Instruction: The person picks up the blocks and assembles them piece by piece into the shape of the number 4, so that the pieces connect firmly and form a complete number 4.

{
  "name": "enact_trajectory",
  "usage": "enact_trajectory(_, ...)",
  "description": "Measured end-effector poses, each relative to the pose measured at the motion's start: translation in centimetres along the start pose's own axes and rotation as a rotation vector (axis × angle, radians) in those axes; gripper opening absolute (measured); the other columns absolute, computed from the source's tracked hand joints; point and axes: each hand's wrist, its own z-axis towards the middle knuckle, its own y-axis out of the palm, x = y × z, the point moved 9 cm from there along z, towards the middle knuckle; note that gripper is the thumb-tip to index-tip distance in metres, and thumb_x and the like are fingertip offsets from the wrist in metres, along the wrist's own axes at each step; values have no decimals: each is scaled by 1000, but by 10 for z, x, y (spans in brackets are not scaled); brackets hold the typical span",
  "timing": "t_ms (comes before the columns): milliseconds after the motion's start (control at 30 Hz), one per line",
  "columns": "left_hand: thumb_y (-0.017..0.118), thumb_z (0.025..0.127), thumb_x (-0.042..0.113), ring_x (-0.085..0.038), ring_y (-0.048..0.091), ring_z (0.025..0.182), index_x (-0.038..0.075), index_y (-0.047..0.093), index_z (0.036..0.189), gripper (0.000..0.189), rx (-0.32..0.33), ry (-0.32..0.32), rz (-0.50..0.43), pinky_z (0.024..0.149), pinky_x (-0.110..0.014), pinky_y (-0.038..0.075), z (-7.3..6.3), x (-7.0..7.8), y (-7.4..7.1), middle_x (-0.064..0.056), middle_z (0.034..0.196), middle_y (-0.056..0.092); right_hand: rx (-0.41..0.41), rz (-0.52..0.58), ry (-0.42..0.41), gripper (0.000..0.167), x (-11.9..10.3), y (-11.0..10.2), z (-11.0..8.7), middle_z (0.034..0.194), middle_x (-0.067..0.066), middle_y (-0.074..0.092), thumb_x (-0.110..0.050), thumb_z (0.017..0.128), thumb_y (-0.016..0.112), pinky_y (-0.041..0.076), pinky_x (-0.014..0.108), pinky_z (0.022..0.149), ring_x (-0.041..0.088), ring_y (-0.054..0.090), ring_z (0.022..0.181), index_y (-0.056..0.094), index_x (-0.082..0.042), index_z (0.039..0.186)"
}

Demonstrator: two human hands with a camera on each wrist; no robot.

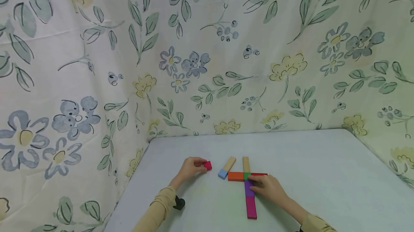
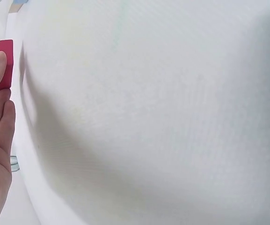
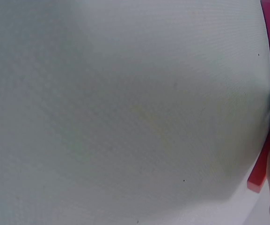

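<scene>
My left hand (image 1: 191, 167) pinches a small crimson block (image 1: 208, 165) between thumb and fingers, over the left part of the white table. The left wrist view shows the same crimson block (image 2: 5, 63) at the fingertips. To the right, several flat blocks form a cross. Its centre is a green block (image 1: 247, 176), with an orange block (image 1: 235, 176) on the left and a red block (image 1: 260, 174) on the right. A purple block (image 1: 249, 188) and a magenta block (image 1: 251, 207) run toward me. Two fingertips of my right hand (image 1: 269, 188) rest at the green and purple blocks.
A plain wooden block (image 1: 246, 164) makes the cross's far arm. Left of it, another wooden block (image 1: 230, 163) lies slanted, with a light blue block (image 1: 222, 174) at its near end. A flowered cloth (image 1: 252, 92) hangs behind the white table (image 1: 307, 160).
</scene>
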Motion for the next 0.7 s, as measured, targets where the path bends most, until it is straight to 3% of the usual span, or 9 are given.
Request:
enact_trajectory(367, 75, 81, 13, -24, 66, 101, 6, 70, 111, 32, 9, 2, 26, 86, -33, 54, 10, 7, -4, -11, 111, 70, 2, -4, -5, 35, -1, 0, 0, 107, 8, 72, -21, 77, 77, 54, 40, 81, 26, 67, 100, 72, -10, 109)
enact_trajectory(533, 75, 81, 12, -23, 67, 99, 5, 70, 110, 31, 30, 54, 34, 84, -32, 55, 18, 19, -9, -11, 109, 70, -7, -4, 7, 35, 0, 1, 1, 108, 8, 72, -20, 77, 76, 53, 40, 82, 25, 67, 101, 72, -9, 110)
enact_trajectory(700, 74, 82, 14, -24, 66, 102, 7, 70, 112, 31, 25, 24, 23, 87, -33, 53, 28, 27, -10, -10, 112, 70, -6, -10, 7, 35, 1, 2, 1, 108, 7, 72, -21, 77, 76, 53, 39, 82, 24, 67, 101, 72, -10, 110)
